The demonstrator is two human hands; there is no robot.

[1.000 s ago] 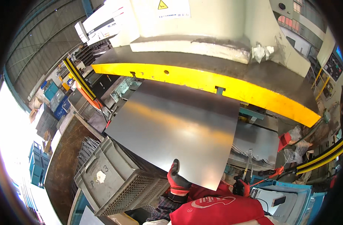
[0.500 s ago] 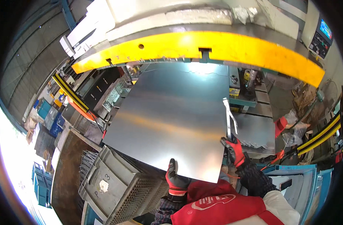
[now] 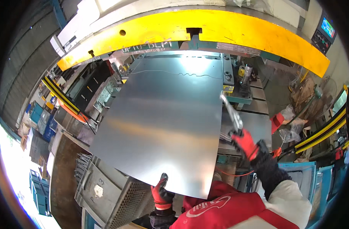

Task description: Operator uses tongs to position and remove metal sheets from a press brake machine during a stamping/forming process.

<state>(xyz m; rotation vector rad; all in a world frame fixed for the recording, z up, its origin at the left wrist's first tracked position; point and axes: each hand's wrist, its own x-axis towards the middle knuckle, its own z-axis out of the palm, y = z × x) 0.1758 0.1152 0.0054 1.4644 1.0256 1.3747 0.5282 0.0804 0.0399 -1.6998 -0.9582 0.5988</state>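
A large bare metal sheet [image 3: 163, 118] lies flat in front of me, its far edge under the yellow beam of a big press [image 3: 220, 28]. My left hand [image 3: 162, 192], in a red and black glove, grips the sheet's near edge. My right hand [image 3: 245, 143], gloved the same way, holds a long shiny metal tool [image 3: 231, 112] that touches the sheet's right edge.
A grey plastic crate [image 3: 109, 191] stands at the lower left, below the sheet. A stack of more metal sheets [image 3: 254, 128] lies to the right. Yellow and black guard bars [image 3: 319, 131] flank both sides. A control panel [image 3: 324, 32] sits at the upper right.
The sheet has slid farther in under the yellow beam. My right hand came up with the tool to the sheet's right edge. My left hand stays on the near edge.
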